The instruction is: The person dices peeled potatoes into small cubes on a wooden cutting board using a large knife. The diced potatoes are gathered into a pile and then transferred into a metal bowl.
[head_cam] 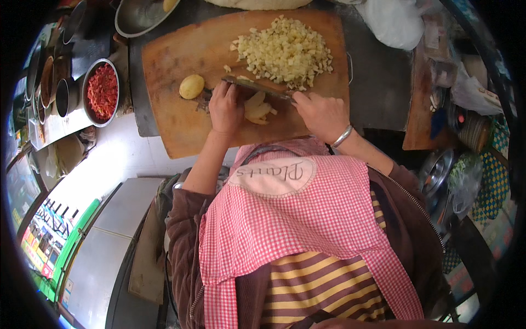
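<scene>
My right hand [322, 115] grips the handle of a kitchen knife [259, 87], its blade extending left across the wooden cutting board [172, 127]. Close to the blade's far end is my left hand [226, 106], fingers bent; what lies beneath them is hidden. Between my hands, pale potato slices [257, 108] lie spread on the board. One whole peeled potato [192, 86] rests left of my left hand. Beyond the knife sits a heap of diced potato [285, 53], a few loose cubes beside it.
A metal bowl of chopped red food [102, 92] stands left of the board. Another metal bowl [141, 20] is at the upper left, a yellowish piece inside. White plastic bags [392, 22] lie at the upper right. A second wooden board [423, 127] is at the right.
</scene>
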Motion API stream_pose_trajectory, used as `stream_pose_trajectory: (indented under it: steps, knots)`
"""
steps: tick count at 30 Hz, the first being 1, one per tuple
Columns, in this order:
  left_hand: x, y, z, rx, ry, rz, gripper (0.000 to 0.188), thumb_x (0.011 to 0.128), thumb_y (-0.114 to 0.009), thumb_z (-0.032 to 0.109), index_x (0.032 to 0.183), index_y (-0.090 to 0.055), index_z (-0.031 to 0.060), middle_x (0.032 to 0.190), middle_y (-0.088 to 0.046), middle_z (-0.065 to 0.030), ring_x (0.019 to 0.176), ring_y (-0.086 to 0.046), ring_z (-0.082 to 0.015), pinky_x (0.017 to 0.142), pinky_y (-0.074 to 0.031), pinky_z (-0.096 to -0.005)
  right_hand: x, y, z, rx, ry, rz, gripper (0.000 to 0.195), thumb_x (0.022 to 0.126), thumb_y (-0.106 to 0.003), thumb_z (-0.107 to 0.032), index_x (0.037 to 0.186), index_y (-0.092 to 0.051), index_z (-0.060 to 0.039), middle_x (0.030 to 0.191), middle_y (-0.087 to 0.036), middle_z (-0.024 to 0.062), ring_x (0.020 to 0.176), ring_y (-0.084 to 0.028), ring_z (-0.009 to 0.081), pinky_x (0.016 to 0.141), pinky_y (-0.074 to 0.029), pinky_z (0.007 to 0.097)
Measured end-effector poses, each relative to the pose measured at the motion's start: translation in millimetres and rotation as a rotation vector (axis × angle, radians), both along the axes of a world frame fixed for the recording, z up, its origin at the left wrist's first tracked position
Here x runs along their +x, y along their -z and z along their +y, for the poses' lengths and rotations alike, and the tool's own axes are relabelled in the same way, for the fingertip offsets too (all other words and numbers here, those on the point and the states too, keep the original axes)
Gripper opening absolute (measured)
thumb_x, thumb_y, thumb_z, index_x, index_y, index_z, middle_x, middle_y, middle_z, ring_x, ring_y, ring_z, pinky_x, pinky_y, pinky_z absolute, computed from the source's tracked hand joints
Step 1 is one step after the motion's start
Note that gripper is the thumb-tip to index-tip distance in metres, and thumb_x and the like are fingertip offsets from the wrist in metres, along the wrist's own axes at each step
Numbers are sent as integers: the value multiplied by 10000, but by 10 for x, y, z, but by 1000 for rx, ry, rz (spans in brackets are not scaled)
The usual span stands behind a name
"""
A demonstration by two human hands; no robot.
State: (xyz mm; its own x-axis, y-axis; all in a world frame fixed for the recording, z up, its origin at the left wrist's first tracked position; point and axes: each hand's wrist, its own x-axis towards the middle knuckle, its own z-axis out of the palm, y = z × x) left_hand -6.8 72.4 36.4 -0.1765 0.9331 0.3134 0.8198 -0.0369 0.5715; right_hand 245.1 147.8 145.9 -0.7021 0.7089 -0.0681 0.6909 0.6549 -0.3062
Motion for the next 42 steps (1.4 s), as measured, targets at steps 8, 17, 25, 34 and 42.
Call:
stream_pose_trajectory:
  steps: [8,17,25,34,42]
  knots:
    - [-50,-45,-4,-72,74,72,372,781,-693,-24,1139,-693,77,1056,-660,-132,931,-633,-366,799,-549,-458,5,106,89,1,34,-52,147,1005,-635,-276,1012,-621,-130,675,-670,117,608,-711,347,479,-529,471]
    - [7,67,171,12,37,36,310,779,-705,-15,1076,-694,73,1016,-652,-121,916,-631,-353,773,-551,-455,-20,-5,100,21,2,-9,157,1008,-651,-280,1028,-633,-125,675,-667,99,596,-710,314,481,-539,444]
    - [-31,-19,128,45,74,33,233,744,-712,-16,964,-692,56,966,-646,-105,878,-634,-336,737,-551,-436,2,99,52,-39,-3,-48,154,1025,-650,-276,1032,-621,-125,719,-658,94,634,-691,331,513,-516,481]
    - [-25,58,126,101,79,89,172,773,-721,3,931,-679,57,894,-623,-101,817,-629,-330,683,-550,-424,18,120,75,-62,3,-20,179,1006,-656,-295,1060,-647,-124,677,-684,101,611,-714,321,515,-549,456]
    - [-68,-33,10,22,71,-50,221,783,-770,39,993,-732,96,959,-677,-97,874,-674,-333,726,-556,-429,49,116,75,4,-23,-118,195,997,-660,-279,1118,-668,-126,701,-696,105,625,-723,330,515,-555,453]
